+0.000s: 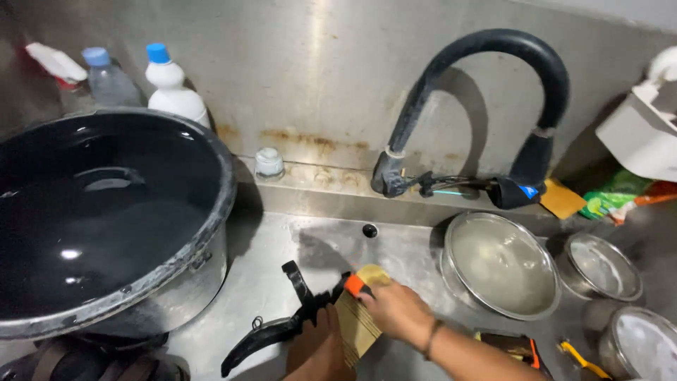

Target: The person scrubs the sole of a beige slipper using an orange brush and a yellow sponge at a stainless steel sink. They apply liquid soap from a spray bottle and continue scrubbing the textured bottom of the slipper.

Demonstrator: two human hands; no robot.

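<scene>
Hidden: your left hand (317, 349) is cut off by the bottom edge at 6 o'clock, so only its back shows; your right forearm runs out of view at 5 o'clock.
Left hand: closed around the black handled tool (282, 321), gripping it near the middle.
Right hand (396, 309): fingers curled, pressing a tan scrubbing pad (356, 321) against the tool; an orange piece (355, 285) pokes out just above the fingers, and you cannot tell whether it belongs to the tool.
Tool: matte black, forked and curved, lying low in the steel sink (310, 243) at 6 o'clock; its working end is hidden under the pad.
Big pot (180, 282): dull grey metal, round, dented rim, dark glossy inside, at 9 o'clock.
Faucet (493, 85): black rubbery hose arched at 1 o'clock.
Bowls: three shiny steel ones at 3 to 4 o'clock, the largest (502, 264) nearest your right hand; the lowest is cut off.
Bottles (169, 85): plastic, blue caps, at 11 o'clock, partly behind the pot.
</scene>
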